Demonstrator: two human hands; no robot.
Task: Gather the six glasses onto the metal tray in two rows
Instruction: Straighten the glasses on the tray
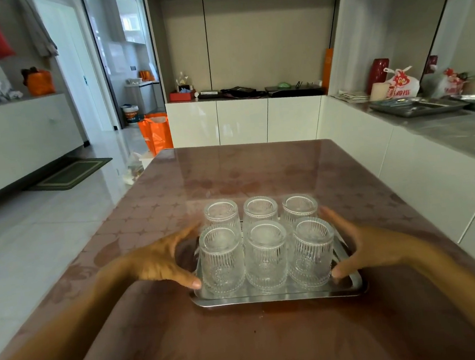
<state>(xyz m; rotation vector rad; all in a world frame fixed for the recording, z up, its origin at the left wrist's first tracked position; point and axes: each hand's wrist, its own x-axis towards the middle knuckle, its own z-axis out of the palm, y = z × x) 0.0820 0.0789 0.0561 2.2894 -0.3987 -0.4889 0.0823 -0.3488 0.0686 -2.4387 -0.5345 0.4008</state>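
Several clear ribbed glasses stand upside down on a metal tray (270, 297), in two rows of three. The front row (265, 255) is nearer me and the back row (260, 209) is behind it. My left hand (157, 263) curves around the tray's left side, with its thumb by the front left glass (222, 261) and its fingers reaching toward the back left glass. My right hand (373, 245) mirrors it on the right, thumb by the front right glass (312, 251). Both hands have their fingers spread. Neither one lifts a glass.
The tray sits mid-table on a brown glossy table (230, 174). A white counter (443, 131) runs along the right with metal trays (417, 106), a red vase and bags. White cabinets stand behind, and an orange bag (156, 132) is on the floor beyond the table's far left corner.
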